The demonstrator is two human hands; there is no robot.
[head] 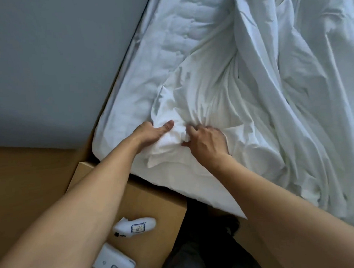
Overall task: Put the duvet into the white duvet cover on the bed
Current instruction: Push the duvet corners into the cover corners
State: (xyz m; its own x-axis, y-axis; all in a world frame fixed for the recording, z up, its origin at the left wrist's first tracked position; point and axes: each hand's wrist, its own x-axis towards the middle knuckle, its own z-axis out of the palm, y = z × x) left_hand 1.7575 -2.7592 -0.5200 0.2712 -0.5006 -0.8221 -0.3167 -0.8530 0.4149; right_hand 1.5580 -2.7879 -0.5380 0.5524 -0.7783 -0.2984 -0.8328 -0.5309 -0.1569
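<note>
The white duvet cover [211,96] lies crumpled over the bed, its folds running up and to the right. Its near corner is bunched at the bed's lower left corner. My left hand [152,132] grips that bunched corner from the left, thumb on top. My right hand [205,140] clutches the same bunch from the right, fingers curled into the cloth. Whether the duvet sits inside this corner cannot be told; more white bedding [311,89] is heaped to the right.
A quilted mattress pad [173,43] shows at the bed's far left. A grey wall [49,68] runs along the bed. A wooden bedside surface [150,207] below holds a white remote [135,226] and a white device [114,264]. My dark-clothed legs [206,243] stand at the bed's edge.
</note>
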